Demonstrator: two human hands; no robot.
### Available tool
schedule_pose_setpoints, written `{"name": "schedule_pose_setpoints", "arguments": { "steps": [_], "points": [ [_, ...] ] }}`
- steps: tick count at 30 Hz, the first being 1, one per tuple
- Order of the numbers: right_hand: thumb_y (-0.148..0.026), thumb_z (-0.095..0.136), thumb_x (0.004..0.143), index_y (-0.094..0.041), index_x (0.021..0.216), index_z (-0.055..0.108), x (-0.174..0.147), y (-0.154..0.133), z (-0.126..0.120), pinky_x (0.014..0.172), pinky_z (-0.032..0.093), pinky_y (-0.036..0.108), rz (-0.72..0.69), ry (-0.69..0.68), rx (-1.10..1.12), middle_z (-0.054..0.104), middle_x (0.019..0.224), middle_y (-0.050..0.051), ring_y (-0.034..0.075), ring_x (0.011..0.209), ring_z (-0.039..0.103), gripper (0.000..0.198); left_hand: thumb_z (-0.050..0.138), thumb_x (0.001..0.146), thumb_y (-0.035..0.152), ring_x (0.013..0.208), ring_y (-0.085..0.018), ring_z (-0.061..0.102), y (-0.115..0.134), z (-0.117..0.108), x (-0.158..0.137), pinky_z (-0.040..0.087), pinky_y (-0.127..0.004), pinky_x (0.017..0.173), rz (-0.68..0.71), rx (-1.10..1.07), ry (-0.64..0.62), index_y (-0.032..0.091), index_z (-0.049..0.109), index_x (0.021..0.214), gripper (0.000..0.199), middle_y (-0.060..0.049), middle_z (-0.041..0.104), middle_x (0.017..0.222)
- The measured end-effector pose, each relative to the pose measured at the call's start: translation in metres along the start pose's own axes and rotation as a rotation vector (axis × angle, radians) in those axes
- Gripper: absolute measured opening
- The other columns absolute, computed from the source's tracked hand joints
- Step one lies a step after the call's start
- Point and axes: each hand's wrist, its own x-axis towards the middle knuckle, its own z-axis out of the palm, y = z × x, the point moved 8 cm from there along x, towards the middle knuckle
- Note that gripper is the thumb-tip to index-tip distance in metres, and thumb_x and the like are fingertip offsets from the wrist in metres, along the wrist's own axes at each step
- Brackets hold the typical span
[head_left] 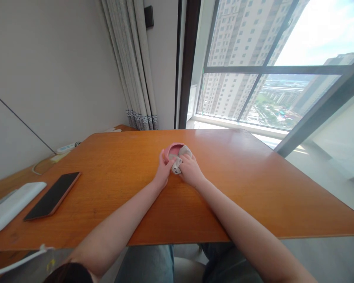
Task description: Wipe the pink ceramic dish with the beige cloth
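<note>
1. The pink bowl (pixel 174 149) is between the two hands, over the middle part of the wooden surface (pixel 238 177). Its opening shows on the far side; whether its base touches the wood or is lifted slightly, I cannot tell.
2. The left hand (pixel 163 169) is curled around the left side of the bowl, holding it, with the thumb toward the near side.
3. The right hand (pixel 191 168) is closed on a light grey cloth (pixel 176 167), at the right and near side of the bowl. Its fingertips are hidden in the folds.
4. The cloth is bunched: one fold lies over the bowl's right rim, and another hangs at its near side, between the hands.
5. As for progress, I judge the handling to be midway: the bowl is gripped and the cloth has been brought against it.
6. What remains undone is parting the two: neither bowl nor cloth is released or set aside. How much of the bowl the cloth has covered cannot be told.
7. Well to the left of the bowl, and nearer the person, lies a dark-screened phone (pixel 53 195); farther left is a white slab-like device (pixel 16 206). Neither is touched by a hand.
</note>
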Motion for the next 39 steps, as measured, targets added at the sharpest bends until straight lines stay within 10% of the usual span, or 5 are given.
{"name": "schedule_pose_setpoints", "arguments": {
  "steps": [6,12,21,32,39],
  "points": [
    [-0.019,0.053,0.081,-0.02,0.088,0.071,0.003,-0.01,-0.002,0.107,0.025,0.047,-0.05,0.089,0.003,0.059,0.083,0.006,0.022,0.088,0.049,0.018,0.058,0.071,0.021,0.095,-0.017,0.058,0.004,-0.014,0.002,0.047,-0.031,0.086,0.009,0.078,0.111,0.021,0.051,0.11,0.039,-0.003,0.061,0.104],
    [-0.014,0.051,0.084,-0.019,0.089,0.07,0.001,-0.01,-0.004,0.114,0.01,0.051,-0.084,0.162,-0.082,0.06,0.085,0.007,0.023,0.095,0.05,0.021,0.055,0.067,0.012,0.123,-0.022,0.047,0.034,-0.016,0.014,0.032,-0.037,0.108,0.172,0.245,-0.027,0.02,0.049,0.121,0.055,-0.007,0.053,0.129],
    [-0.018,0.048,0.087,-0.019,0.089,0.071,-0.003,-0.006,-0.007,0.103,0.032,0.044,-0.051,0.198,-0.039,0.061,0.084,0.008,0.022,0.088,0.05,0.023,0.065,0.075,0.032,0.132,-0.023,0.038,0.018,-0.006,-0.008,0.03,-0.038,0.11,0.072,0.105,0.108,0.023,0.025,0.139,0.075,-0.01,0.04,0.141],
    [-0.016,0.048,0.088,-0.02,0.094,0.07,0.001,-0.008,-0.004,0.112,0.021,0.048,-0.146,0.164,-0.068,0.061,0.09,0.007,0.022,0.098,0.049,0.023,0.051,0.079,0.02,0.109,-0.019,0.053,0.04,-0.012,0.008,0.039,-0.035,0.102,0.219,0.248,0.053,0.019,0.044,0.115,0.036,-0.006,0.056,0.115],
    [-0.018,0.044,0.091,-0.019,0.097,0.069,-0.003,0.001,0.001,0.109,0.027,0.048,-0.092,0.199,-0.037,0.061,0.088,0.007,0.022,0.098,0.049,0.025,0.064,0.075,0.028,0.13,-0.023,0.04,0.036,-0.005,-0.005,0.031,-0.037,0.109,0.238,0.215,0.037,0.021,0.028,0.136,0.072,-0.011,0.038,0.142]
  ]
}}
